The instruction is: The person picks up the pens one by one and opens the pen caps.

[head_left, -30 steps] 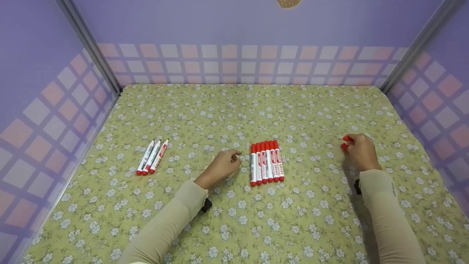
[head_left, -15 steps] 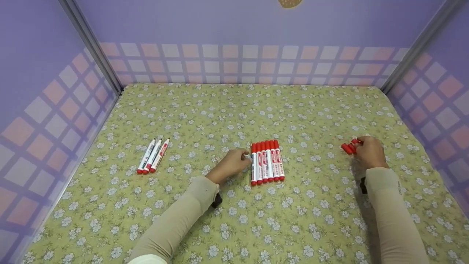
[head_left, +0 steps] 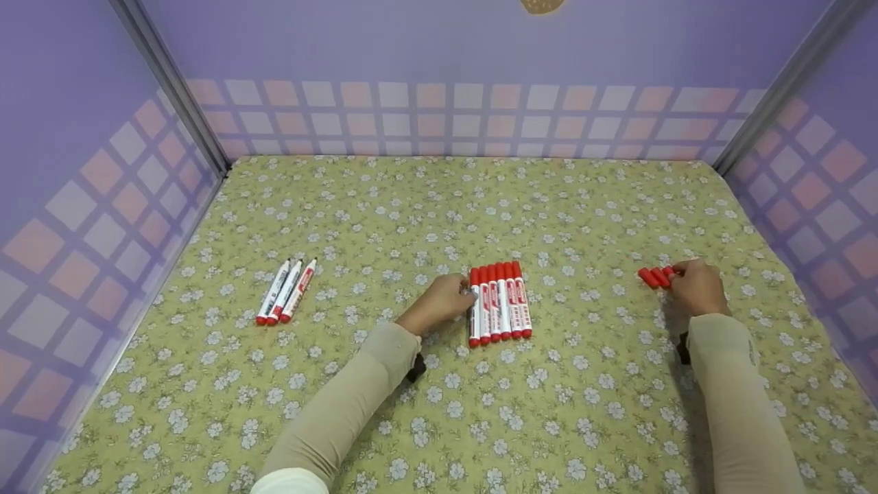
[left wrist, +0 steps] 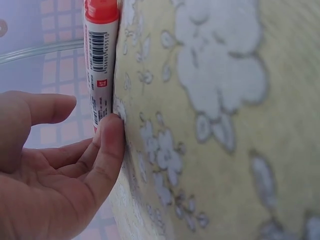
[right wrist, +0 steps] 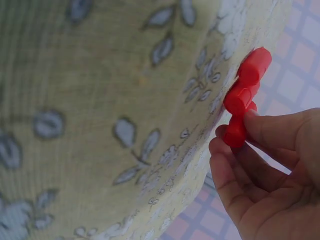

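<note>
A row of several capped whiteboard markers, white with red caps, lies side by side mid-table. At its left end is my left hand, fingertips right at the side of the outermost marker; the thumb stands apart from the fingers. Toward the right of the table my right hand pinches a red marker cap between thumb and fingers, low over the cloth. Two more red caps lie beside it in a line. Farther left, three uncapped markers lie together, dark tips facing away.
A yellow-green flowered cloth covers the table. Purple panels with a pink and white checked band stand along the back and both sides, joined by grey corner posts.
My left hand has moved right up to the row of markers. The right hand has shifted right and lowered its cap, which now sits lined up with the other two.
</note>
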Demonstrator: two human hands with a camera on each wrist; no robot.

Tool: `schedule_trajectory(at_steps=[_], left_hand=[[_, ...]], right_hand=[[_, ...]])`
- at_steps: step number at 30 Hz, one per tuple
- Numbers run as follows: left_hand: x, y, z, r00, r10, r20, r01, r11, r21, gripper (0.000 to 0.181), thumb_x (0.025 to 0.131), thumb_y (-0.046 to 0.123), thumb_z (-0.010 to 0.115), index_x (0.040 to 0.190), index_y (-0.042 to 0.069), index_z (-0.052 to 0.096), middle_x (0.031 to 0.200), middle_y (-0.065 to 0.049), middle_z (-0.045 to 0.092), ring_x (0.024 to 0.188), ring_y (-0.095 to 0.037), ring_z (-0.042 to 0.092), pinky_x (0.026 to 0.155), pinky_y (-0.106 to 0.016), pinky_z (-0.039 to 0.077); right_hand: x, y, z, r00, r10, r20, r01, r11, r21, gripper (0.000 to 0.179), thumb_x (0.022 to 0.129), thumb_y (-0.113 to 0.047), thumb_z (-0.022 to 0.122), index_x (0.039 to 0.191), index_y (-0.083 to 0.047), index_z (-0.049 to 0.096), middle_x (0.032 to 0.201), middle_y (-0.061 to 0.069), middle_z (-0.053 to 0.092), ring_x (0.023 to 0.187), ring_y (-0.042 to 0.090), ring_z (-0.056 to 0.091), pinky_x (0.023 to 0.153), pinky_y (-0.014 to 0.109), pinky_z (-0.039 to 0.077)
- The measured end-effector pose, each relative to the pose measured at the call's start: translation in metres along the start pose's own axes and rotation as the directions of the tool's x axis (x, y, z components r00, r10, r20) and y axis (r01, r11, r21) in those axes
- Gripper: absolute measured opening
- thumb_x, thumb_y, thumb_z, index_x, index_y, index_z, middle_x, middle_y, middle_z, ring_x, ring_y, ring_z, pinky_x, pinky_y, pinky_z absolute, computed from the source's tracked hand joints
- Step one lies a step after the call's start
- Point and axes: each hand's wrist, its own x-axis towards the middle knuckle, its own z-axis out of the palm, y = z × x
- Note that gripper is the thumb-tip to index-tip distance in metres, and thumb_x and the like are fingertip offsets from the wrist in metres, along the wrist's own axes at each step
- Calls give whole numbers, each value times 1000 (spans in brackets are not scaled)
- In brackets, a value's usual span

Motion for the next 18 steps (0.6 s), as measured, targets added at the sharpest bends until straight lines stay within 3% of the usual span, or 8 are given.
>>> schedule_trajectory(at_steps=[11, 18], left_hand=[[4, 4, 3, 999, 31, -12, -31, 998, -61, 28, 94, 16, 58, 119, 3, 59, 96, -6, 64, 73, -14, 54, 63, -28, 44], [5, 7, 5, 998, 46, -39, -47, 999, -25, 21, 90, 9, 58, 110, 4, 62, 93, -5, 65, 77, -15, 58, 67, -28, 47]], right_hand=[[0, 4, 1, 1000, 6, 16, -6, 1000, -1, 37, 98, -5, 44, 126, 16, 53, 121, 38, 55, 99, 41, 61, 73, 41, 50], [0, 5, 1, 1000, -3, 17, 3, 1000, -10, 37, 96, -5, 43, 123, 16, 55, 116, 38, 58, 89, 37, 62, 65, 34, 49]])
